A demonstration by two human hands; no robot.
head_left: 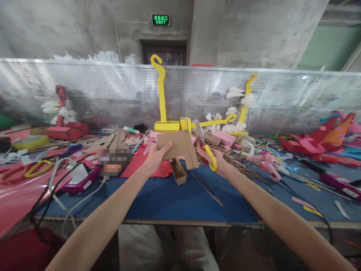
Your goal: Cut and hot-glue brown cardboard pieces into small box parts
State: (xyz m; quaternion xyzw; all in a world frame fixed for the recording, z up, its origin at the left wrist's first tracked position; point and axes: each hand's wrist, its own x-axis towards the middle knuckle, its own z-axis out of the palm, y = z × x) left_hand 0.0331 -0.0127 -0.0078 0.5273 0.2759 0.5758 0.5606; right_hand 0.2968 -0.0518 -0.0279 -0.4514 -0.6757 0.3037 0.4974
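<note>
- Left grip (156, 156) of mine, seen from the head view, is closed on a flat brown cardboard piece (177, 145), thumb lying across its near face.
- That piece is up in front of me, above the tabletop (166, 205), with a narrower strip hanging down at its lower right.
- With my right grip (217, 161) I hold the scissors (210, 155) by their yellow handles, blades pointing up, just beside the cardboard's right edge; I cannot tell whether they touch it.
- Below the piece sits a small open cardboard box (181, 179), and near it, to the right, lies a thin metal tool (210, 191).
- Farther right I see a pink glue gun (267, 165); to my left, a purple power strip (81, 183).
- Behind the cardboard stands a tall yellow hooked shape (161, 96) on a yellow box (167, 126).
- A red sheet (134, 162) lies just left of the small box.
</note>
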